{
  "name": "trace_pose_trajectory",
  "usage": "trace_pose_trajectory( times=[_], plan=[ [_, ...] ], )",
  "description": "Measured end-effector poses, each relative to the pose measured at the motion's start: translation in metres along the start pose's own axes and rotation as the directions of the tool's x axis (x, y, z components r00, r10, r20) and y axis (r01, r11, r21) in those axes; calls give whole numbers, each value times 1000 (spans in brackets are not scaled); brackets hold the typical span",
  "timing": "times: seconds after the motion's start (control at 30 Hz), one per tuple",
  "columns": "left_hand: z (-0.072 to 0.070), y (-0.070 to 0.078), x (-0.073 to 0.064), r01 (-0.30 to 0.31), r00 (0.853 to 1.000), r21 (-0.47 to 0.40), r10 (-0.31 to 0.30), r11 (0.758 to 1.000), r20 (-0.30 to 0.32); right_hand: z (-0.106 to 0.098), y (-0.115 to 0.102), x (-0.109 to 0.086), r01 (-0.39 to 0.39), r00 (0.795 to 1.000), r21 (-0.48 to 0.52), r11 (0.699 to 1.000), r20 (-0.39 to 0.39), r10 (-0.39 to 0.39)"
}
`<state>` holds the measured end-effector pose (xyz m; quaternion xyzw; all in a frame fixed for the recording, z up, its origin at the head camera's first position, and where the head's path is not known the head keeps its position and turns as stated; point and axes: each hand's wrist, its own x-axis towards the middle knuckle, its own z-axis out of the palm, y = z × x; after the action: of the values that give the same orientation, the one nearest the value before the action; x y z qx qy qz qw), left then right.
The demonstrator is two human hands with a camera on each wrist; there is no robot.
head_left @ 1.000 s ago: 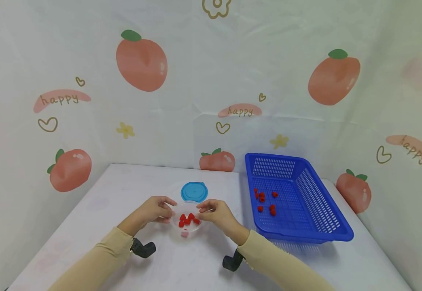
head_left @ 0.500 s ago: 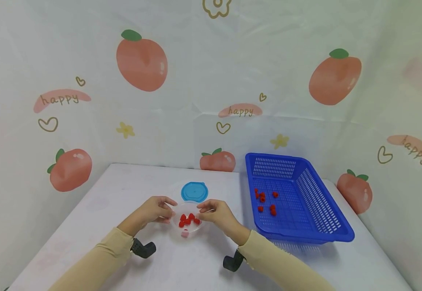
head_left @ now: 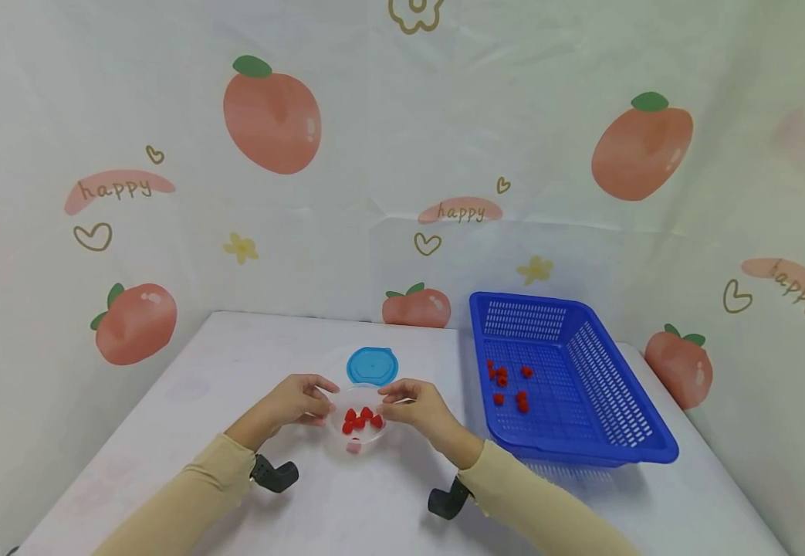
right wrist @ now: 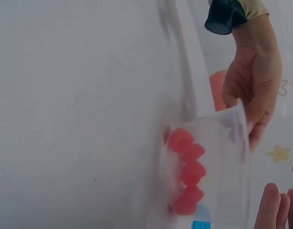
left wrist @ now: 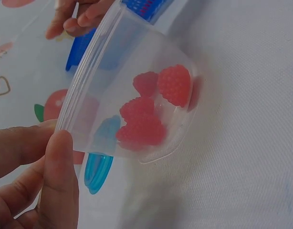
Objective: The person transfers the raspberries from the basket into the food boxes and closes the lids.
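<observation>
A clear plastic container with several raspberries in its bottom stands on the white table. My left hand pinches its rim between thumb and fingers, plain in the left wrist view. At the container's right side is my right hand, its fingers loosely bent near the rim. In the right wrist view, the right fingers appear apart from the container wall, with nothing held. A blue lid lies flat just behind the container.
To the right stands a blue plastic basket with several more raspberries near its left side. A white cloth printed with peaches hangs behind the table.
My right hand has shifted very slightly to the right along the rim. The left hand, container and raspberries look unmoved; the head view has drifted a little.
</observation>
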<state>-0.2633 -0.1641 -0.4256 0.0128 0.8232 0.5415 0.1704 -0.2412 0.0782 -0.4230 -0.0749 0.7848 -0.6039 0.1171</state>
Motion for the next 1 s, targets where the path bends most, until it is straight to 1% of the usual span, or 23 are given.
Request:
trace_pose_trajectory(
  times=[0.1, 0.3, 0.43, 0.53, 0.7, 0.77, 0.87, 1.0],
  plan=[
    [0, 0, 0, 3, 1000, 2, -3, 1000, -1, -2, -5, -4, 16, 1000, 17, 1000, 16, -16],
    [0, 0, 0, 10, 1000, 9, -10, 1000, -7, -8, -22, -21, 71, 996, 41, 997, 51, -73],
    [-1, 0, 0, 11, 1000, 7, -11, 1000, -5, -18, -32, -32, 105, 992, 70, 992, 62, -109],
    [-1, 0, 0, 10, 1000, 7, -10, 1000, -3, -29, -38, -39, 104, 993, 81, 991, 52, -109],
    [-1, 0, 0, 8, 1000, 7, -8, 1000, -2, -54, -49, -46, 100, 995, 90, 991, 9, -101],
    [-1, 0, 0, 7, 1000, 10, -7, 1000, -1, -67, -54, -48, 122, 992, 100, 987, -16, -121],
    [-1, 0, 0, 6, 1000, 14, -6, 1000, -2, -90, -62, -48, 152, 987, 125, 980, -68, -144],
    [0, 1, -1, 7, 1000, 14, -7, 1000, -5, -125, -71, -45, 171, 979, 145, 975, -136, -151]
  ],
)
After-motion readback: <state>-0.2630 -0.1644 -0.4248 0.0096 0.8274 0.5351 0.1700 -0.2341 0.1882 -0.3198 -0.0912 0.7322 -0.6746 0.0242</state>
